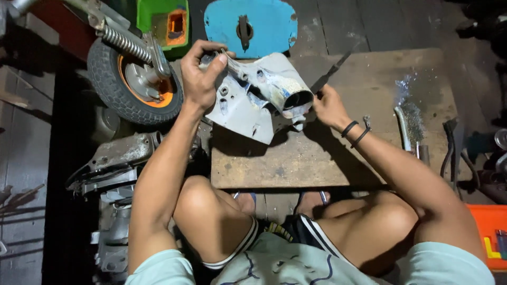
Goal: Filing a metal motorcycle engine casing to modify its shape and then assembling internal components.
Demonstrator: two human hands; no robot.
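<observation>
— where's the part?
— the grey metal housing point(259, 97) sits on the wooden board point(327, 153). my left hand point(199, 79) clamps its top edge; my right hand point(328, 105) grips a file point(332, 71).
— heavy?
— stiff, probably hefty, sharp-edged.

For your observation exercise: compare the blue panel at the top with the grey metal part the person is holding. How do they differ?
The blue panel is bright blue, flat and rounded, with a dark handle-like piece at its middle; the grey metal part is pale grey with worn paint, bent, and ends in an open tube. The blue panel lies untouched on the floor; the grey metal part is gripped by the left hand over the wooden board, the right hand beside it. Both look scuffed.
</observation>
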